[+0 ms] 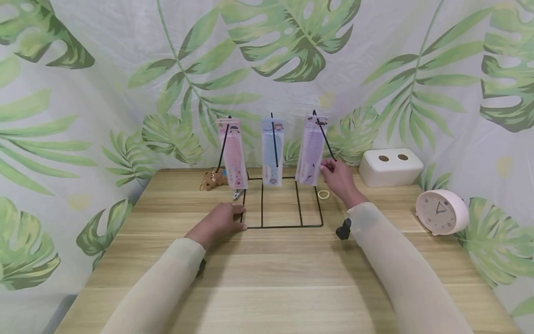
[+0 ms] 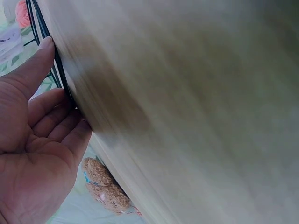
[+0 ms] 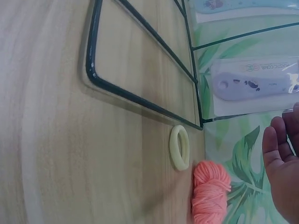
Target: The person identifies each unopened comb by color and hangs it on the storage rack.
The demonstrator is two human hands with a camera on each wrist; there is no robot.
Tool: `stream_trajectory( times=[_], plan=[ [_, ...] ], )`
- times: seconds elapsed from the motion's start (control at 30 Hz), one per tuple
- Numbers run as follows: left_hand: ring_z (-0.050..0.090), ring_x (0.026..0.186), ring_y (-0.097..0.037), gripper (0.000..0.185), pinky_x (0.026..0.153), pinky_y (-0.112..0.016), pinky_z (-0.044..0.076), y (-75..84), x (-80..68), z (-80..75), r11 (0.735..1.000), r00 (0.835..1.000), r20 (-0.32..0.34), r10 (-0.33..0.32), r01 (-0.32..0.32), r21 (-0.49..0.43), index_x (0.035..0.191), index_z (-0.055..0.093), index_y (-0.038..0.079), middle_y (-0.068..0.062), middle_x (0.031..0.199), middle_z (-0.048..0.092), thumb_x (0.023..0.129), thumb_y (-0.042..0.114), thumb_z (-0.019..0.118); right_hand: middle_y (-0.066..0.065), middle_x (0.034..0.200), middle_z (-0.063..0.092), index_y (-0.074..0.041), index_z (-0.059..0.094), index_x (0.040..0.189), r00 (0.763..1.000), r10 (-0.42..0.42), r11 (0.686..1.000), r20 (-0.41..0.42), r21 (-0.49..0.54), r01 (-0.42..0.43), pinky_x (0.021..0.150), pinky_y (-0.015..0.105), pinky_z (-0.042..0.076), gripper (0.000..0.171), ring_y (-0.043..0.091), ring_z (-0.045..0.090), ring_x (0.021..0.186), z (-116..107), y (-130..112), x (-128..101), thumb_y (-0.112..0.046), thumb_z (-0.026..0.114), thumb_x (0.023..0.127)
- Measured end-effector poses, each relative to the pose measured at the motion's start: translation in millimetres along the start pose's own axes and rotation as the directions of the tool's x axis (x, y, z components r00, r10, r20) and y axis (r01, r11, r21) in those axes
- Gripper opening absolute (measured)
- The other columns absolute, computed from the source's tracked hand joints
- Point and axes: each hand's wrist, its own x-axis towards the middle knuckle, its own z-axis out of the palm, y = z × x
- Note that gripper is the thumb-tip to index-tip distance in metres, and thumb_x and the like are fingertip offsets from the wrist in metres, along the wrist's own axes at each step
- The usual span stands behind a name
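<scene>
A black wire display rack (image 1: 281, 226) stands on the table, with packaged combs hanging from its three hooks: pink (image 1: 234, 155), blue (image 1: 272, 155) and purple (image 1: 310, 153). My left hand (image 1: 221, 219) is at the front left of the rack's base; in the left wrist view its thumb and fingers hold the black wire. My right hand (image 1: 341, 181) is beside the lower edge of the purple comb packs, close to the end of their hook. In the right wrist view only part of this hand (image 3: 285, 158) shows, fingers bent; its thumb and fingertips are cut off.
A brown plush bear (image 1: 214, 179) and a small clip (image 1: 238, 194) lie left of the rack. On the right are a yellow ring (image 1: 323, 194), coral yarn (image 3: 211, 193), a white box with two holes (image 1: 390, 169) and a pink clock (image 1: 442, 212). A leaf-print curtain (image 1: 292, 41) hangs behind.
</scene>
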Motion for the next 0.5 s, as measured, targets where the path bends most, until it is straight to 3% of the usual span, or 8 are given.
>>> stream_trajectory(
  times=[0.13, 0.27, 0.5],
  plan=[
    [0.049, 0.154, -0.042, 0.068, 0.130, -0.057, 0.038, 1.1, 0.9, -1.7, 1.000, 1.000, -0.005, 0.002, -0.002, -0.003, 0.155, 0.060, 0.005, -0.019, 0.162, 0.056, 0.098, 0.032, 0.085, 0.015, 0.109, 0.069, 0.001, 0.069, 0.123, 1.000, 0.011, 1.000, 0.007, 0.011, -0.011, 0.069, 0.026, 0.054, 0.026, 0.025, 0.066, 0.084, -2, -2, 2, -0.021, 0.058, 0.113],
    [0.048, 0.155, -0.041, 0.069, 0.131, -0.057, 0.037, 1.9, 2.6, -2.9, 1.000, 1.000, -0.007, 0.003, -0.003, -0.005, 0.156, 0.059, 0.005, -0.018, 0.163, 0.056, 0.098, 0.031, 0.085, 0.020, 0.118, 0.071, 0.002, 0.068, 0.126, 1.000, 0.007, 1.000, 0.007, 0.017, -0.007, 0.075, 0.027, 0.058, 0.027, 0.038, 0.071, 0.098, -5, -1, 0, -0.021, 0.059, 0.113],
    [0.046, 0.156, -0.043, 0.068, 0.131, -0.059, 0.036, -6.0, 2.7, -0.9, 1.000, 1.000, -0.001, 0.004, -0.004, -0.004, 0.156, 0.060, 0.007, -0.016, 0.164, 0.055, 0.097, 0.032, 0.085, 0.024, 0.119, 0.073, 0.004, 0.067, 0.125, 0.999, -0.035, 0.999, 0.003, -0.016, 0.035, 0.090, 0.036, 0.065, 0.028, 0.038, 0.076, 0.108, -4, 12, -12, -0.019, 0.060, 0.112]
  ],
)
